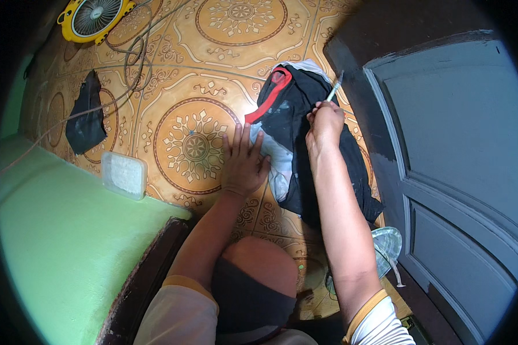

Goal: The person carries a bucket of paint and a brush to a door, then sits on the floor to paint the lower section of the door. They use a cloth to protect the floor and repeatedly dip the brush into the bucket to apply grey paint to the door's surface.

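Note:
My right hand (326, 123) grips a thin paintbrush (336, 87) with a pale handle, its bristle end beside the dark lower edge of a panelled door (462, 108). The door's panels are blue-grey and its outer frame is partly dark brown. Below my right hand, a crumpled black cloth (300, 125) with a red band and pale parts lies along the door. My left hand (244, 161) is spread palm down, fingers apart, at the cloth's left edge and over the patterned floor tiles (194, 146). It holds nothing.
A yellow fan (96, 15) stands at the upper left, with a loose cable (134, 64) across the tiles. A dark scrap (86, 120) and a clear plastic container (124, 174) lie near the green wall (69, 207). A greenish container (386, 246) stands by the door, near my right forearm.

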`<state>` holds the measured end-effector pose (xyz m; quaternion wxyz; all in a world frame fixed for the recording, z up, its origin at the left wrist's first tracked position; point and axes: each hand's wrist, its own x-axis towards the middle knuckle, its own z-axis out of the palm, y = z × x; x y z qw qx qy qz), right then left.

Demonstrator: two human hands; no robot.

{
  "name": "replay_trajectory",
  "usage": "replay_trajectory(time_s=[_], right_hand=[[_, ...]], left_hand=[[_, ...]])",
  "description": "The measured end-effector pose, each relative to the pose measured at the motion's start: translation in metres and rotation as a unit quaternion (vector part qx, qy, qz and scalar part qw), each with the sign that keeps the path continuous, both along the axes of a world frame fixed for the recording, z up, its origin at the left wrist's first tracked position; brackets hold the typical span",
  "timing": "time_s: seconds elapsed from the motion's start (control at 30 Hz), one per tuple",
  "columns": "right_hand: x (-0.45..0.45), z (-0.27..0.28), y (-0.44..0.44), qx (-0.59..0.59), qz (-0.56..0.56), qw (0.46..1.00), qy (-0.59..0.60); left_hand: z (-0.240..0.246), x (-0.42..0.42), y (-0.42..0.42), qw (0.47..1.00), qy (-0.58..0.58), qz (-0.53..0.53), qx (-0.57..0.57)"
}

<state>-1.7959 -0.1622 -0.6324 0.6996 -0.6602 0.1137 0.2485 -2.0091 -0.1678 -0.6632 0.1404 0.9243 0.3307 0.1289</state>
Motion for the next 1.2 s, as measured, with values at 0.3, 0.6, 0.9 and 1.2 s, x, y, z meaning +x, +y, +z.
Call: replay_trajectory(time_s=[0.3,0.6,0.9,1.2], right_hand=[[0.035,0.004,0.041,-0.040,0.176,0.984,-0.008],[0.037,-0.035,0.007,-0.069,0.040,0.996,-0.033],[0.046,-0.024,0.031,-0.132,0.155,0.975,-0.087],[0.040,-0.030,0.000,-0.128,0.042,0.987,-0.083]], left_hand=[[-0.001,-0.003,0.000,1.000,0.000,0.003,0.003],[0.000,0.001,0.001,1.000,0.006,0.007,0.010],[-0.001,0.005,-0.001,1.000,-0.004,-0.003,0.008],[-0.003,0.004,-0.001,1.000,-0.012,-0.004,0.012]])
